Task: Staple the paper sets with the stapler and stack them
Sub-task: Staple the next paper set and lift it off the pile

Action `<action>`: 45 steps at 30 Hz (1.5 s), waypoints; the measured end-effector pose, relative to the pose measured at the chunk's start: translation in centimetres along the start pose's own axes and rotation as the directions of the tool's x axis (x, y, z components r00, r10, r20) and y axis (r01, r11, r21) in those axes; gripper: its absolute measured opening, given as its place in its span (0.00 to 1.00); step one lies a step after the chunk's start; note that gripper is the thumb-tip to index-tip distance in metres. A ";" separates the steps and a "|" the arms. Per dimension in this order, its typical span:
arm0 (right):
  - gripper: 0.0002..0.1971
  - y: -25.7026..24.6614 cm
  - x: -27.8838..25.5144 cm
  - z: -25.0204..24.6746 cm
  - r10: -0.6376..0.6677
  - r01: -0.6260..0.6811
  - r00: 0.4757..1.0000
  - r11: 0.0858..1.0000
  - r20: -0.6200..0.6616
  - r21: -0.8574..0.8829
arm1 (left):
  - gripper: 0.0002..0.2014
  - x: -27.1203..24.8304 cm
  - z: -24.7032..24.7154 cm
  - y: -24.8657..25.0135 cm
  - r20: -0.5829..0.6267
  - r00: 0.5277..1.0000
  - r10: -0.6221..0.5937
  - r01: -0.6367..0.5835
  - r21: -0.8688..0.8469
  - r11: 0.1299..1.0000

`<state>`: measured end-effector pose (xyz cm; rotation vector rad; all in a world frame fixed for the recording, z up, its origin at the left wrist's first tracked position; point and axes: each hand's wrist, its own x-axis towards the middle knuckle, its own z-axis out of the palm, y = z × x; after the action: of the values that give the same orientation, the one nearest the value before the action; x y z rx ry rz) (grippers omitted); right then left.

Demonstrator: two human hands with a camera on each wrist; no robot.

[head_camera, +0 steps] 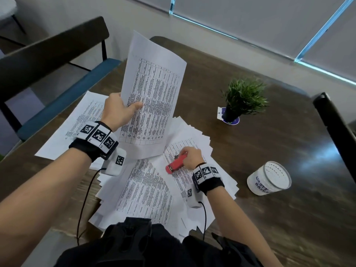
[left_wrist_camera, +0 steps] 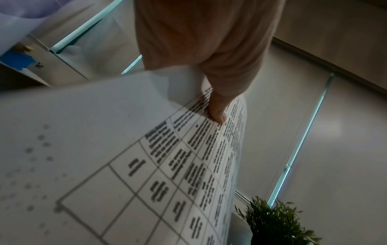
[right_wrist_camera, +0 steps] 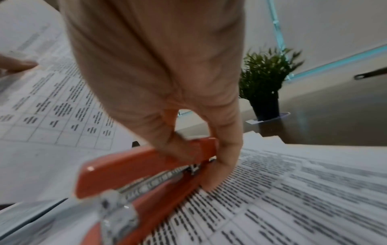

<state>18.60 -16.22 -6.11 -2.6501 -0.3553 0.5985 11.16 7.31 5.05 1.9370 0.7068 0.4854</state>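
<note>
Two hands are busy over the loose paper pile [head_camera: 146,191] spread on the dark counter [head_camera: 260,143]: my left hand [head_camera: 117,110] pinches a printed paper set [head_camera: 152,97] at its edge, thumb on the table of text and fingers behind, holding it raised and tilted above the pile's far left side. My right hand [head_camera: 192,158] curls its fingers around the red stapler [head_camera: 176,163], which rests on top of the pile near its right side. Beyond the pile stands a small potted plant [head_camera: 243,99], and to the pile's right a white jar [head_camera: 269,178] lettered as a waste basket.
</note>
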 end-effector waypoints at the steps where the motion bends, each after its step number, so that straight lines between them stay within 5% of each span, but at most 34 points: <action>1: 0.13 0.1 0.2 -0.2 0.038 -0.038 0.999 0.999 -0.030 -0.015 | 0.21 0.0 0.2 -0.1 0.007 1.000 -0.009 0.009 -0.002 1.000; 3: 0.13 0.1 0.7 -0.6 0.156 -0.156 0.986 0.988 -0.061 0.004 | 0.21 -0.1 0.6 -0.2 0.020 0.999 -0.026 0.026 -0.005 1.000; 8: 0.41 -0.2 0.1 0.4 0.341 -0.327 0.938 0.930 -0.059 0.169 | 0.21 -0.1 1.2 0.0 0.050 0.999 -0.014 0.013 0.019 1.000; 10: 0.34 -0.1 0.3 0.8 0.325 -0.315 0.944 0.938 -0.051 0.143 | 0.21 -0.3 1.4 0.0 0.066 0.998 0.000 -0.003 0.038 0.999; 13: 0.08 0.7 0.8 0.7 0.320 -0.303 0.947 0.916 -0.022 0.262 | 0.21 -0.6 1.6 0.0 0.090 0.996 0.020 -0.026 0.070 0.997; 18: 0.04 2.9 -0.3 -1.1 0.459 -0.371 0.886 0.612 0.068 0.699 | 0.22 -1.0 2.1 -0.1 0.187 0.982 0.022 -0.046 0.125 0.991; 20: 0.05 3.4 -1.6 -3.3 0.515 -0.284 0.857 0.468 0.003 0.836 | 0.23 -1.0 2.5 -0.4 0.267 0.963 0.023 -0.059 0.128 0.990; 24: 0.06 3.1 -4.2 -8.8 0.580 0.104 0.755 0.352 -0.304 0.930 | 0.23 -1.4 3.6 -0.6 0.419 0.908 0.007 -0.096 0.191 0.977; 27: 0.05 1.3 -7.0 -12.9 0.547 0.422 0.670 0.275 -0.502 0.864 | 0.24 -1.9 4.5 -0.7 0.524 0.852 0.016 -0.183 0.268 0.946; 30: 0.07 -1.0 -9.5 -16.0 0.529 0.584 0.623 0.174 -0.576 0.793 | 0.23 -2.7 5.4 -0.5 0.614 0.789 0.036 -0.279 0.305 0.911; 35: 0.08 -3.5 -10.2 -17.5 0.483 0.663 0.641 0.044 -0.596 0.748 | 0.18 -4.4 6.7 0.7 0.741 0.667 0.079 -0.372 0.239 0.897; 40: 0.12 -4.3 -9.1 -16.4 0.443 0.693 0.615 0.090 -0.652 0.715 | 0.24 -5.0 6.9 0.7 0.828 0.553 0.096 -0.363 0.135 0.922; 45: 0.13 -4.5 -8.4 -15.5 0.380 0.683 0.654 0.074 -0.654 0.726 | 0.30 -5.3 6.9 0.5 0.853 0.511 0.102 -0.360 0.105 0.927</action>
<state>17.66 -20.00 11.67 -1.1012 0.0580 -0.3902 11.50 -0.97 2.31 2.2148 -0.1583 -0.4533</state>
